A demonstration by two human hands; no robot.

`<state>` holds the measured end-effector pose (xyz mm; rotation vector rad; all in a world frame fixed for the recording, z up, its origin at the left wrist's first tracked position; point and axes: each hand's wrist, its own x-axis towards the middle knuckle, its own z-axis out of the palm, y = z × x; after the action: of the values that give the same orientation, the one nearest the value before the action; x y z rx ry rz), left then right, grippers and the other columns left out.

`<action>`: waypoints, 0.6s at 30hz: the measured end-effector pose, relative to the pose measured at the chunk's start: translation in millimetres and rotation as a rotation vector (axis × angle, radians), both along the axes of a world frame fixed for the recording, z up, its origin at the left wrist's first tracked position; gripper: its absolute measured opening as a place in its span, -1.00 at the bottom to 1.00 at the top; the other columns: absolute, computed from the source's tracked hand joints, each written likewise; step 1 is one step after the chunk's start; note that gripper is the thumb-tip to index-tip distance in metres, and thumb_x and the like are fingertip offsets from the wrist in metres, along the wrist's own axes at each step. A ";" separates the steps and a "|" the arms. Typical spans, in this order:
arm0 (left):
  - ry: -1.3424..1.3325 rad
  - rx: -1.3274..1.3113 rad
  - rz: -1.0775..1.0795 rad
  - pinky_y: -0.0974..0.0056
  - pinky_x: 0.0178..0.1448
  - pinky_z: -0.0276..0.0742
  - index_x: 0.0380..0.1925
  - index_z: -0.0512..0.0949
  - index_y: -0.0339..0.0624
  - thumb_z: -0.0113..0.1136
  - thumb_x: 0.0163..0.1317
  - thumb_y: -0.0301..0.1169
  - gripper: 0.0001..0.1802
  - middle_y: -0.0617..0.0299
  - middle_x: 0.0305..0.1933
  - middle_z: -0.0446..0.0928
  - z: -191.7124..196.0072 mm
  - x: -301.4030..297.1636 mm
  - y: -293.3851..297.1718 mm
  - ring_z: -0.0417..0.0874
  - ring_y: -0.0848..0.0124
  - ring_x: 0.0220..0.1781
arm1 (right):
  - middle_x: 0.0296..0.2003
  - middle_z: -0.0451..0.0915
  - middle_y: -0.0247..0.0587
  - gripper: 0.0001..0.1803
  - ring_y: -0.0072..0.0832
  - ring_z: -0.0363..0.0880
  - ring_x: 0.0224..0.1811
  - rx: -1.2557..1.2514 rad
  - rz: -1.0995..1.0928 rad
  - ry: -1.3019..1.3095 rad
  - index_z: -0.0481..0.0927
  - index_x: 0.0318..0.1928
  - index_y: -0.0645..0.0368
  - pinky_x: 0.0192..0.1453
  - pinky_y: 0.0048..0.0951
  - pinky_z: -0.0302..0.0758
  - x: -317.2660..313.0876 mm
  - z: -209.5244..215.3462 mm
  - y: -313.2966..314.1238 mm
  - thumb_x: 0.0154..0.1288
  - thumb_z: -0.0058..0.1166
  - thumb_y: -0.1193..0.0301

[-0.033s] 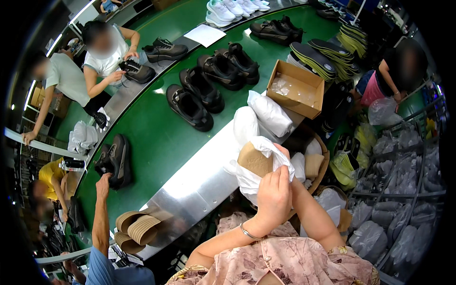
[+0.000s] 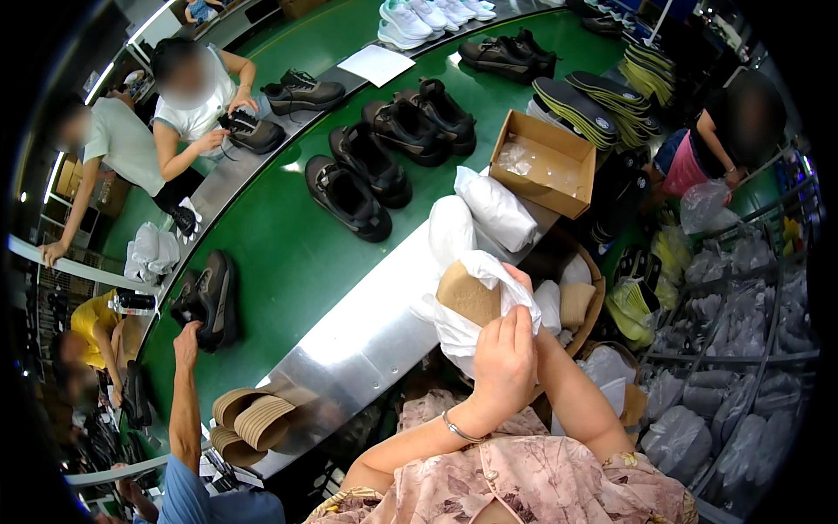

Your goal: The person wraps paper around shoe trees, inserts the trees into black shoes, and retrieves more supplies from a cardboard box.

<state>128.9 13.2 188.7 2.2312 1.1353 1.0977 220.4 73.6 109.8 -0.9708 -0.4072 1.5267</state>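
Left hand: my left hand (image 2: 504, 354), centre right of frame, pinches the white paper (image 2: 454, 336) at its lower right edge, fingers bunched close together.
Right hand: my right hand (image 2: 518, 278) sits behind the wrap; a bit of finger shows at the upper right of the paper, the rest is hidden. Cannot tell how tight.
Held piece: tan moulded form (image 2: 470, 295), centre of frame, partly wrapped, its bare face turned up between paper folds.
Wrist: metal bracelet (image 2: 456, 426) on my left one.
Ledge: shiny metal ledge (image 2: 349, 345) runs diagonally, lower left to upper right; two white bundles (image 2: 497, 210) lie on it just above my hands.
Box: brown cardboard box (image 2: 543, 190), upper right of centre, clear plastic inside.
Lower left: ribbed tan forms (image 2: 260, 424) stacked on the ledge.
Green surface: green tabletop (image 2: 271, 236), four dark shoes (image 2: 349, 199) near upper middle.
Co-worker: a hand (image 2: 186, 342) at left touches a dark shoe.
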 end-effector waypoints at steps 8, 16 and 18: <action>0.116 -0.005 0.047 0.14 -0.16 0.42 -0.06 0.36 -0.51 0.16 -0.03 -0.55 -0.53 -0.09 -0.21 0.46 -8.6 -2.3 5.5 0.47 0.09 -0.25 | -0.42 0.53 -0.41 -0.70 -0.71 0.42 -0.39 -0.113 0.012 -0.021 0.52 -0.33 0.23 -0.30 -0.61 0.40 0.2 -22.8 -0.9 0.41 -0.20 0.29; 0.057 -0.074 0.064 0.13 -0.18 0.43 -0.10 0.41 -0.45 0.17 0.01 -0.52 -0.59 -0.09 -0.23 0.47 -17.1 -9.0 7.7 0.48 0.06 -0.29 | -0.48 0.50 -0.42 -0.68 -0.71 0.39 -0.44 -0.156 0.091 -0.083 0.53 -0.38 0.25 -0.36 -0.54 0.38 -0.3 -34.8 -2.0 0.39 -0.18 0.30; -0.126 -0.039 0.140 0.19 -0.31 0.44 -0.13 0.44 -0.39 0.15 0.06 -0.53 -0.67 -0.02 -0.37 0.47 -28.5 -21.3 20.0 0.47 0.14 -0.44 | -0.47 0.52 -0.39 -0.68 -0.68 0.42 -0.45 -0.230 0.163 -0.409 0.54 -0.37 0.29 -0.36 -0.54 0.40 -0.2 -20.8 -3.7 0.38 -0.15 0.29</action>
<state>107.7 33.3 160.1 2.0475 1.2635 1.2418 220.2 69.9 89.0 -1.4703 -0.6202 1.5409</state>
